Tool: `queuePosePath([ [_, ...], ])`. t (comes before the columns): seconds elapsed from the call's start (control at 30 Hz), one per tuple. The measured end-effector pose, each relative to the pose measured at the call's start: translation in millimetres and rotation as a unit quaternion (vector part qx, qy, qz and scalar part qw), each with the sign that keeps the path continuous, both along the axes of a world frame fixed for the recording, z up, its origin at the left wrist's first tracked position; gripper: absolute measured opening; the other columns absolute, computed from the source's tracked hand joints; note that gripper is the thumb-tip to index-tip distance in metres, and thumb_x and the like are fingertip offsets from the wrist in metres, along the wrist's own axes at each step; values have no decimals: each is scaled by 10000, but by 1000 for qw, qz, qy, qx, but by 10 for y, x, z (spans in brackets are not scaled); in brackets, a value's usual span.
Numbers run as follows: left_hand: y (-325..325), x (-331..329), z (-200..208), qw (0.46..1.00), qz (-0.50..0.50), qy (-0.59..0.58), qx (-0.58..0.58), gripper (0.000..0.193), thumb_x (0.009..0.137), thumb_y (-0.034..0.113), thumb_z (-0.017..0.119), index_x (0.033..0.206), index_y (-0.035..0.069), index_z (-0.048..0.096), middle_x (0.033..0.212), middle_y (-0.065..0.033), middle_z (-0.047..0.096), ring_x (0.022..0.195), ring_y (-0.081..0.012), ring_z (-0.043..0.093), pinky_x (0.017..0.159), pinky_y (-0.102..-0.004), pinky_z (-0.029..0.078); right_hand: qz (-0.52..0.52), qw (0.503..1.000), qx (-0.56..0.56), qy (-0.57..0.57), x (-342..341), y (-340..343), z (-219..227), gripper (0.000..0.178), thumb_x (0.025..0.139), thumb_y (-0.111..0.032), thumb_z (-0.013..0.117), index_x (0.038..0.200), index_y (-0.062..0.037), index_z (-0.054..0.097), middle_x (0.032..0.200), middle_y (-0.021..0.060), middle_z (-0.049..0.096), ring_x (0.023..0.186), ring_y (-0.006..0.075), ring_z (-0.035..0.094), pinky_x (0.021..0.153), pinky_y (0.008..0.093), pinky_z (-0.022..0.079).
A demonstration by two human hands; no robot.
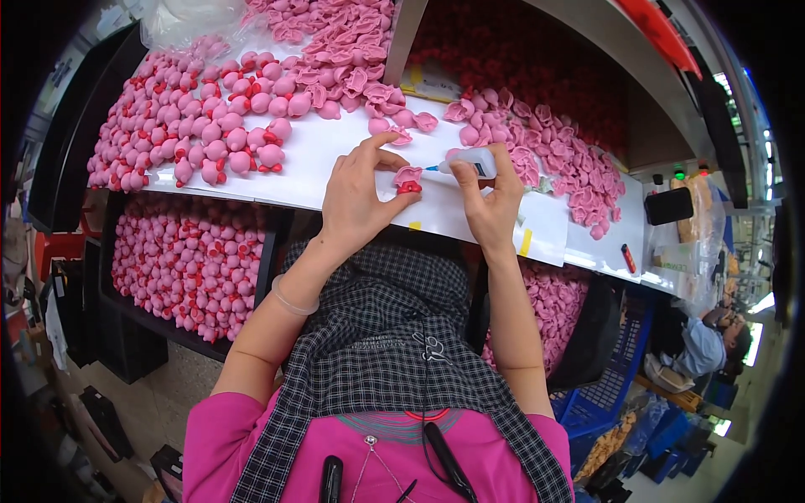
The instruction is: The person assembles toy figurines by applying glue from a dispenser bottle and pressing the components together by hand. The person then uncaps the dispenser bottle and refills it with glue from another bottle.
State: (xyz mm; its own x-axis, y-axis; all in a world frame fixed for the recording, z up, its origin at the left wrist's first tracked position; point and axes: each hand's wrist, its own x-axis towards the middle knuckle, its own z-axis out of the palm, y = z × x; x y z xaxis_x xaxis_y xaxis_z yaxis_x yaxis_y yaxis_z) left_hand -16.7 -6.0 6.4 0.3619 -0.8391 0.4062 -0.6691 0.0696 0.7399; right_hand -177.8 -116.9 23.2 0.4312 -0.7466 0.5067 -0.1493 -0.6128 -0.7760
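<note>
Between the thumb and fingers of my left hand (356,191) is a small pink plastic shell piece (408,177) with a red part at its lower side. My right hand (492,201) is closed round a translucent white squeeze bottle (471,163), tilted on its side. The bottle's thin blue nozzle points left, and its tip is at or very near the pink piece's edge; I cannot tell whether they touch. Both hands are over the front part of the white worktop (327,180). A few loose pink shell pieces (402,121) lie just beyond my left fingertips.
Round pink pieces with red parts (210,126) cover the worktop's left. Pink half shells (537,138) are heaped at the right. Below the edge, a black bin (189,260) holds finished-looking pink balls; another holds shells (545,306). A red marker-like object (628,258) lies far right.
</note>
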Motion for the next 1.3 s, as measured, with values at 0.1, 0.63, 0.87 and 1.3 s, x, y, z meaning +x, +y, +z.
queuePosePath([
  [0.1,2,3,3,1000,1,-1,1,780,675,171,886,1338,77,485,1018,-13,724,978,-210,630,897,-343,451,-3,1000,23,-5,-5,29,44,253,872,-235,778,944,-51,620,765,24,692,588,85,586,496,234,407],
  [0.63,-9,13,-37,1000,-2,-11,-18,753,697,175,877,1332,68,488,1021,-12,727,956,-209,637,890,-341,449,-14,981,186,-51,-351,-211,103,240,882,-76,731,1023,-40,539,942,73,690,863,121,669,600,244,573],
  [0.87,-13,11,-33,1000,2,-12,-15,734,711,173,869,1328,72,484,1033,-10,735,952,-201,640,884,-341,448,30,980,-59,186,-273,-325,217,212,826,-51,719,1023,-23,649,1033,98,698,868,188,687,742,350,546],
  [1.3,10,44,-21,1000,-16,18,-10,752,715,171,867,1339,73,458,1075,-31,740,988,-231,639,912,-350,440,-20,970,-19,243,0,-104,93,293,791,-173,791,1032,-39,691,957,94,690,682,207,663,651,362,529],
])
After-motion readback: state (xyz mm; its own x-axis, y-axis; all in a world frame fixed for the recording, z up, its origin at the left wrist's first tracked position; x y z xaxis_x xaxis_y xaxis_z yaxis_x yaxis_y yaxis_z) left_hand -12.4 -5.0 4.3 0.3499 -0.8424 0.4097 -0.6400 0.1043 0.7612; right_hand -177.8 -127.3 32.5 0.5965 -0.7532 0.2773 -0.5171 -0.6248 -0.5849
